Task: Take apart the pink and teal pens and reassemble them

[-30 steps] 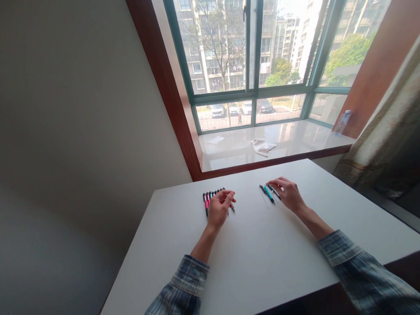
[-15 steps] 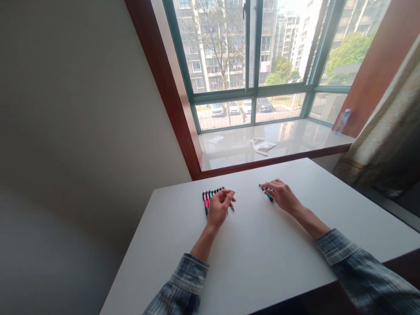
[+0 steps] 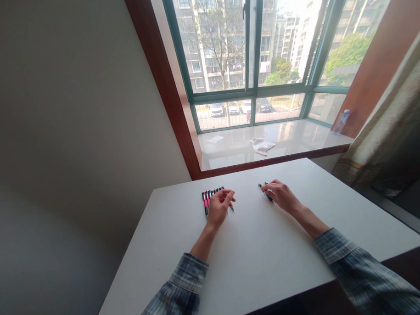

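Observation:
My left hand (image 3: pixel 219 207) is over a row of pens (image 3: pixel 205 203) on the white table, hiding part of them. Its fingers curl loosely with the thumb a little apart, and nothing shows in its grasp. The pens lie side by side, several with pink or red barrels and dark ends. To the right, my right hand (image 3: pixel 280 193) reaches down with bent fingers closed at a dark pen (image 3: pixel 269 197). A second pen end shows beside it, under the fingertips. The fingers partly cover both pens.
The white table (image 3: pixel 254 260) meets a window sill (image 3: pixel 227 158) at the back. On the sill lie a crumpled white cloth (image 3: pixel 262 146) and a paper (image 3: pixel 215 139); a clear bottle (image 3: pixel 341 121) stands at right. A curtain (image 3: pixel 387 104) hangs beside it.
The pen at my right hand showed teal and now looks dark, and two pen ends are clearer there. The right fingers shifted slightly; my left hand has stayed put.

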Motion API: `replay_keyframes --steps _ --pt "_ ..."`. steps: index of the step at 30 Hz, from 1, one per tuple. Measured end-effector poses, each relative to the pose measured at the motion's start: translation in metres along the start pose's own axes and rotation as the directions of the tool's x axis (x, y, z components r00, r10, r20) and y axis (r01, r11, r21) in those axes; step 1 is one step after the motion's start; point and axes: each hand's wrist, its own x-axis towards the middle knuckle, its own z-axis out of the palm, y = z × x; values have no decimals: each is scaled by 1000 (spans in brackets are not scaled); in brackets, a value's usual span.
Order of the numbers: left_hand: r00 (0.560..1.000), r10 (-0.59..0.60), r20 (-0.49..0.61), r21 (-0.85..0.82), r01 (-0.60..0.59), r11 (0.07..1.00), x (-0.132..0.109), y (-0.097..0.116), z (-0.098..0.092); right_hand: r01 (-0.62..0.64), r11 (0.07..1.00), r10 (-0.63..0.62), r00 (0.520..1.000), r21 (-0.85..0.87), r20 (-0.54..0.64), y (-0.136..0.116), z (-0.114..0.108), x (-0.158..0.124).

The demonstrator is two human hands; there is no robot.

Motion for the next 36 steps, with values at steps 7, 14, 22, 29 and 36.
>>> replay_keyframes --steps 7,14,22,29,36 --pt "1000 7 -5 -3 -7 1000 0 -1 1 -7 1000 7 1000 21 -11 2 1 2" --pt "1000 3 11 5 -3 1000 2 -1 -1 30 1000 -30 999 7 -29 -10 -7 1" --pt "1000 0 8 14 0 1000 2 2 -3 81 997 -80 991 -7 109 -11 -5 -5" --pt "1000 7 5 18 -7 1000 2 3 -3 68 998 -66 989 -12 133 -9 -5 -5" --pt "1000 5 8 16 -5 1000 3 -1 -3 67 997 -63 989 -24 132 -11 -6 -5"
